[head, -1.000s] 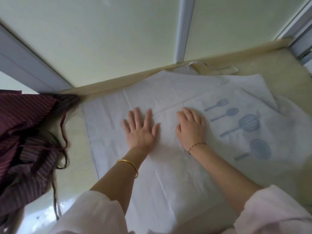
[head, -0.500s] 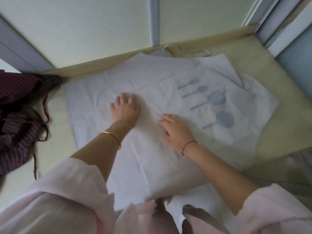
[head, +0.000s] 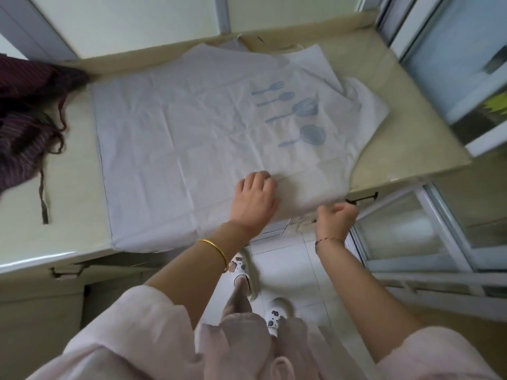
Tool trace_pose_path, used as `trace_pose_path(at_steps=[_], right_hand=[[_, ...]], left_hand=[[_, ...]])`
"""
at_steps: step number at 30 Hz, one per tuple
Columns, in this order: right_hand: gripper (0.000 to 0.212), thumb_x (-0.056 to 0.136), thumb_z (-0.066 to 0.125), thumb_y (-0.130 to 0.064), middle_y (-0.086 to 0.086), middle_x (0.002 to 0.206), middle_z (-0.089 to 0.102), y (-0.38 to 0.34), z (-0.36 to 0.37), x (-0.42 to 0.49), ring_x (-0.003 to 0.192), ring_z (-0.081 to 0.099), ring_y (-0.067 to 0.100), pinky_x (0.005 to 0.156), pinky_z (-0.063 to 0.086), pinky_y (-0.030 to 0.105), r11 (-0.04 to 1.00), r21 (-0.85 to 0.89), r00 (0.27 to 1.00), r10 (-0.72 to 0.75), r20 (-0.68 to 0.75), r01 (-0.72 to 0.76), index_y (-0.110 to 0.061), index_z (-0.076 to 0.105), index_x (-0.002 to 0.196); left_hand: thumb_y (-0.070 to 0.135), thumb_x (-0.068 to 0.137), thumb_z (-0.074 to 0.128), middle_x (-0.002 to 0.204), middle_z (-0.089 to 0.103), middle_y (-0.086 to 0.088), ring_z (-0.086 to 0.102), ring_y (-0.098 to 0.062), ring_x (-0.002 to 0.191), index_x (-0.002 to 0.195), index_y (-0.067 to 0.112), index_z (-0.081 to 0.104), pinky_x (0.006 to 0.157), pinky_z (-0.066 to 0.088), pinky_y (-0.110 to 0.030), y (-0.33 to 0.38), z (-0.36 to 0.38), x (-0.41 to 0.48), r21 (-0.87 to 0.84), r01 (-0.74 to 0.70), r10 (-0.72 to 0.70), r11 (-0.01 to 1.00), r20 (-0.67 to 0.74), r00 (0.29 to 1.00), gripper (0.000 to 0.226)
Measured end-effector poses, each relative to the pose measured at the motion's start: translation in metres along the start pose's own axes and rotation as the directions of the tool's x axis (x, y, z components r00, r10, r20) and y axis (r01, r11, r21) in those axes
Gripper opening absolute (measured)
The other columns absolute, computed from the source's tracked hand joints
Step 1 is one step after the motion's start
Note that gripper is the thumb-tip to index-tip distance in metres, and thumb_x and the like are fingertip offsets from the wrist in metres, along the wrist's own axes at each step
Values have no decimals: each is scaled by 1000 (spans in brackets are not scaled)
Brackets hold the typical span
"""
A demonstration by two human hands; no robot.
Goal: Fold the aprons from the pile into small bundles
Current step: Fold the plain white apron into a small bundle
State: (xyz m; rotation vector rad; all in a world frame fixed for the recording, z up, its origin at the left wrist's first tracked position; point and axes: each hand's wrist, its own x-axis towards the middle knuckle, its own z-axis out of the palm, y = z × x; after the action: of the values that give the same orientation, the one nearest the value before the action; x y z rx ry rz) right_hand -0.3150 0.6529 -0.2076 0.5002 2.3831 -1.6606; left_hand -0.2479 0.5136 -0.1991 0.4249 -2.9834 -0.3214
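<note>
Cream stone counter (head: 71, 174) carries everything, and most of it is covered by 1 white apron (head: 170, 133), spread flat and creased, its near edge hanging just over the front lip. At the far left sits the pile of maroon striped aprons (head: 24, 127), crumpled, with ties trailing; none of it looks folded. A blue utensil print (head: 290, 111) marks the white apron's right part. The left hand (head: 255, 200) rests on the apron near the front edge, fingers bent and pressing the cloth down. The right hand (head: 337, 219) hangs just off the counter by the apron's near right corner, fingers curled; blur hides whether they pinch a hem. I judge the task barely begun: no bundle shows, and this apron needs every fold.
</note>
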Motion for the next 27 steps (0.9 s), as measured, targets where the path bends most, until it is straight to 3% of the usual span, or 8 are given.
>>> trace_pose_path(at_steps=[3,5,9,11,15,18,23,27], right_hand=[[58,82,58,-1,9,120,41,9,-2,18,86,48,19,75,48,34,880,283,919,329,216,-382,-10,32,133],[48,84,60,-12,7,115,46,13,0,24,98,48,19,77,48,36,828,262,849,401,344,-497,-13,43,129],[7,86,58,-18,7,81,51,11,-4,20,72,49,19,64,42,28,891,141,870,368,329,-431,-11,57,87],[16,87,59,-20,6,72,50,13,-9,16,64,46,20,63,39,29,922,95,885,327,332,-377,-14,55,72],[16,84,61,-17,7,76,59,4,-16,0,76,55,25,70,45,37,946,138,916,236,324,-292,-18,58,69],[14,83,61,-13,7,72,59,-15,-14,-12,65,56,25,55,45,28,948,240,951,139,275,-208,-13,57,69],[15,82,59,-11,6,66,53,-54,1,-23,55,52,21,42,43,21,884,400,956,146,253,-241,-11,52,69],[18,81,57,-9,6,66,58,-73,14,-23,57,57,24,49,53,33,891,416,980,129,150,-181,-11,50,64]], left_hand=[[30,72,40,93,61,-9,60,-32,81,87,9,62,67,50,-35,6,-2,-7,-8,6,-6,1000,26,1000,34],[21,70,50,90,61,-10,59,-32,77,86,7,63,64,52,-34,9,-3,-12,-12,8,-7,1000,39,999,25],[11,56,81,93,58,-14,57,-34,80,90,5,62,64,52,-37,15,-2,-25,-53,-26,32,998,112,993,40],[17,56,84,98,57,-14,56,-34,84,97,5,61,68,52,-40,19,-2,-33,-53,-45,51,998,137,989,49],[54,44,84,101,57,-8,56,-29,84,110,16,46,72,45,-35,25,4,-49,63,-25,19,998,97,995,85],[66,52,70,116,55,-7,52,-28,99,120,14,45,82,36,-37,33,6,-58,76,-12,14,997,-25,1000,89],[12,66,60,114,59,-10,57,-32,92,115,13,52,75,44,-38,33,-17,-55,122,232,-195,965,-257,947,50],[-1,73,53,125,49,-8,45,-32,111,119,16,52,86,35,-39,2,-59,-55,126,471,-451,873,-155,879,49]])
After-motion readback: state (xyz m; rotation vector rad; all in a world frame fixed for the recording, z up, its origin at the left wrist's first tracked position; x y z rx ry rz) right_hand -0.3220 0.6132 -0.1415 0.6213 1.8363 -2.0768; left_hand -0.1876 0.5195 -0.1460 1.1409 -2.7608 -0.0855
